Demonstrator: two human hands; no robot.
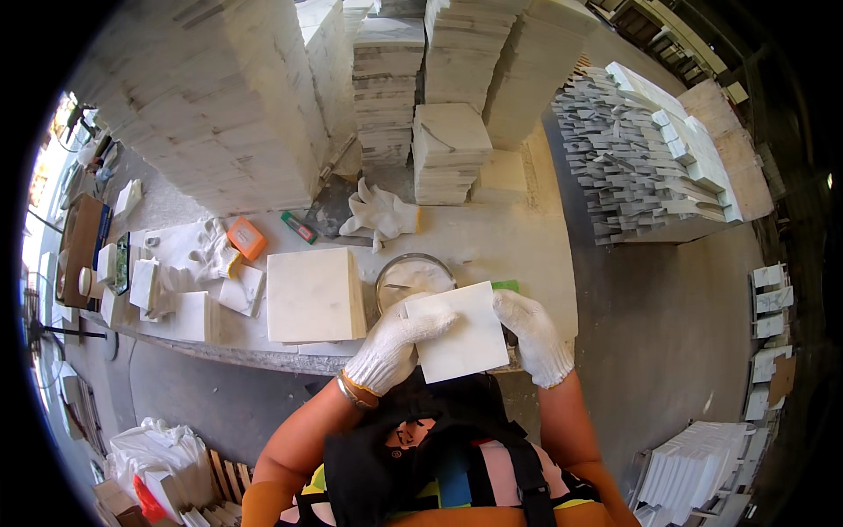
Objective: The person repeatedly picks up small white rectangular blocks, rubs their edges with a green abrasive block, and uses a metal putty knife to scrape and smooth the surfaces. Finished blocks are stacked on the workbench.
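While a loose white glove (212, 250) lies at the left beside an orange block (247, 238), a stack of pale slabs (312, 294) stands on the worktable (536, 237); next, the gloved left hand (393, 341) holds a white tile (461, 334), thumb across its face, in front of a round bowl (413, 256) at the table's near edge; rightmost, the gloved right hand (534, 338) is at the tile's upper right corner, though whether it grips I cannot tell
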